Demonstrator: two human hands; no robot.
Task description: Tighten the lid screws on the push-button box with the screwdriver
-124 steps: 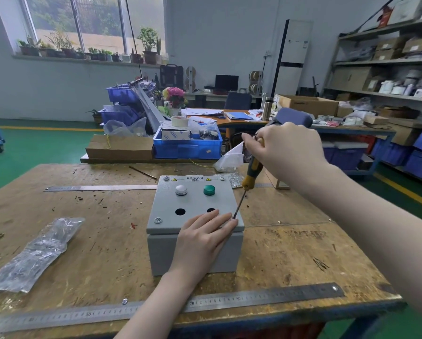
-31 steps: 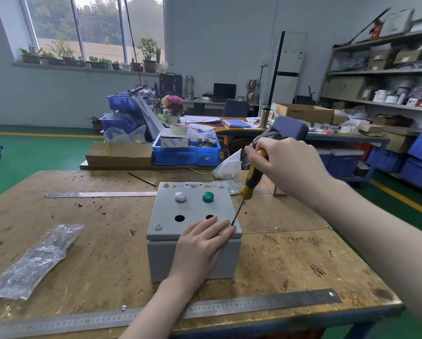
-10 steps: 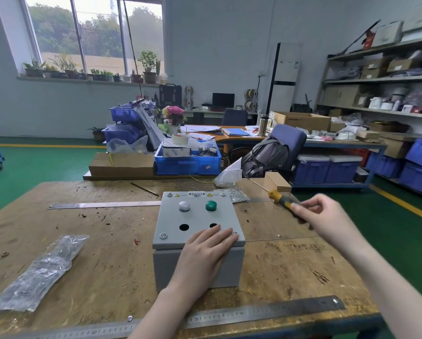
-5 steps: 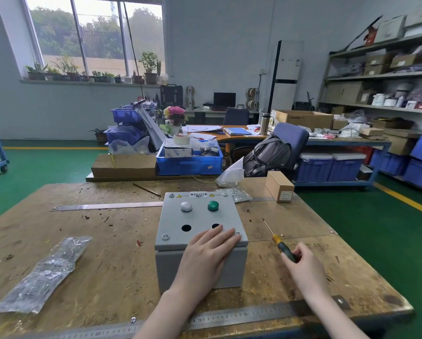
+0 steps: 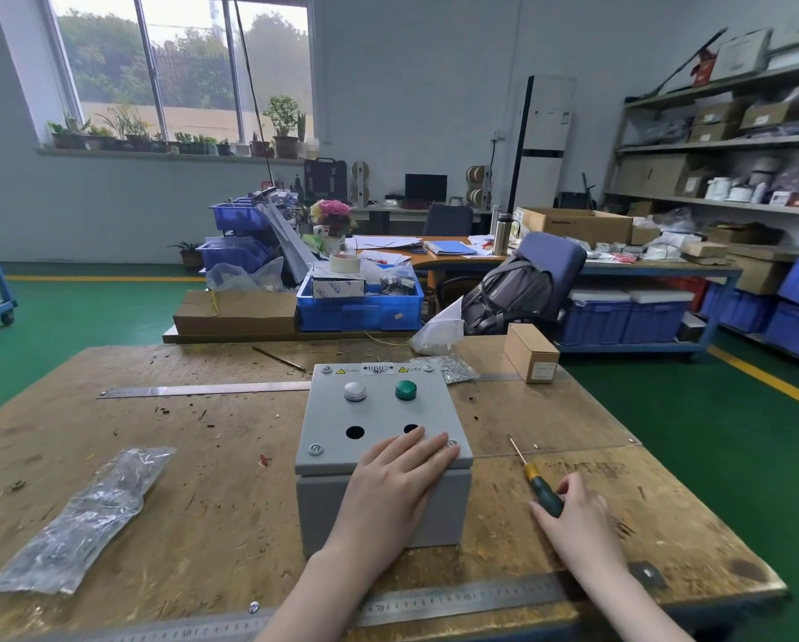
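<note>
The right hand point(image 5: 573, 521) hides the screwdriver point(image 5: 534, 474) handle's rear; the left hand point(image 5: 395, 484) covers the push-button box point(image 5: 342, 419) lid's front edge.

A factory workshop: green painted floor point(image 5: 64, 312) with yellow lane lines, metal shelving point(image 5: 712, 145) stacked with cartons, blue parts bins point(image 5: 360, 310), wire spools point(image 5: 474, 183) by the far wall, and a scarred wooden desk point(image 5: 203, 479) edged with steel rulers point(image 5: 458, 600).

The left hand point(image 5: 397, 484) is laid flat, fingers straight, on the near right corner of the box point(image 5: 342, 419). The right hand point(image 5: 573, 521) is rested right of the box, fingers around the screwdriver point(image 5: 539, 481) handle.
</note>
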